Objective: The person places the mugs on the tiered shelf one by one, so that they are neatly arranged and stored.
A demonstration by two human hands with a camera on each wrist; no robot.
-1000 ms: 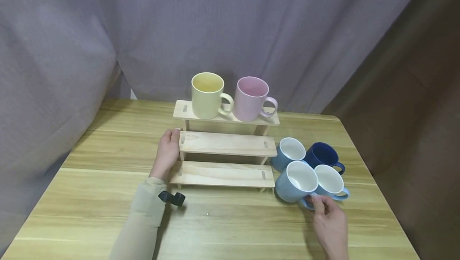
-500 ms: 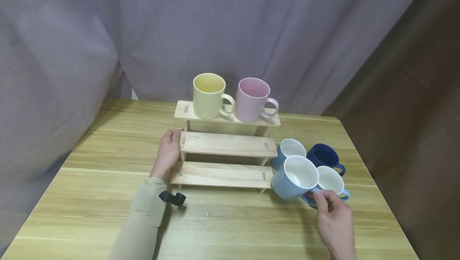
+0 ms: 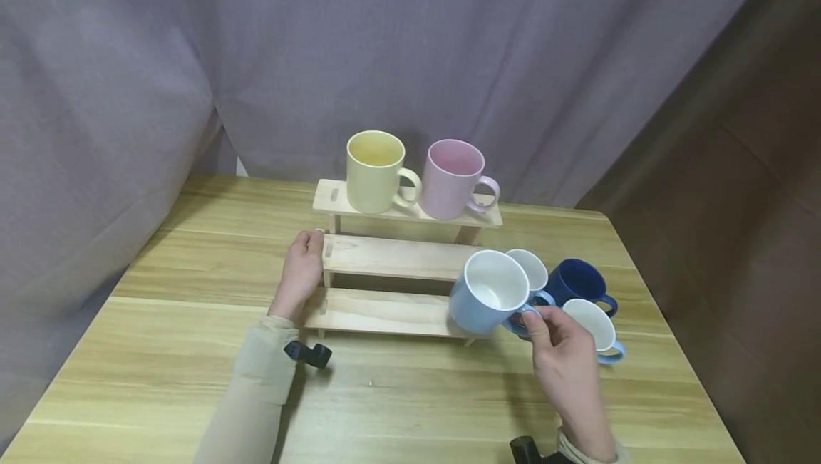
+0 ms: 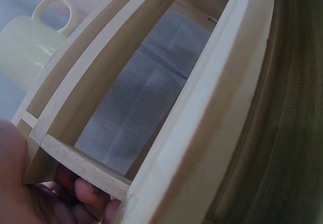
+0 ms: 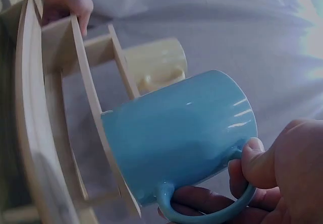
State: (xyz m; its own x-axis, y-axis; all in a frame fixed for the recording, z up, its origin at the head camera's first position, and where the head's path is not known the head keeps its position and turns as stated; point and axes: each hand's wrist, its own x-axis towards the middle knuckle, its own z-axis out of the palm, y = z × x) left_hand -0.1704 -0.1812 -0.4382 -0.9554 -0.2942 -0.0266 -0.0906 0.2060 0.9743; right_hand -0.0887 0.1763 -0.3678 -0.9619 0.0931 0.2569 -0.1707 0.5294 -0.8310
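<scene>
The right hand point(image 3: 567, 361) holds a light blue mug point(image 3: 482, 303) by its handle, with the thumb and fingers pinched close on it. The mug is white inside, its open top faces up, and it is in front of the right end of the wooden rack point(image 3: 391, 256) as the head view sees it, hiding parts of the middle and bottom steps. I cannot tell if the mug touches the wood. The left hand point(image 3: 303, 264) grips the left side of the rack at the middle step, with its fingers curled around the wood. The rack has three steps, like little stairs. On the top step, a yellow mug point(image 3: 370, 186) stands on the left and a pink mug point(image 3: 445, 189) stands on the right, both upright and with handles pointing right. To the right of the rack, three more mugs sit close together on the wooden surface point(image 3: 410, 407): a dark blue mug point(image 3: 577, 289), a mug with a white inside point(image 3: 529, 271) partly hidden by the held one, and another white-inside mug point(image 3: 593, 325) with a light blue handle. A grayish purple curtain point(image 3: 359, 43) hangs behind it all.
</scene>
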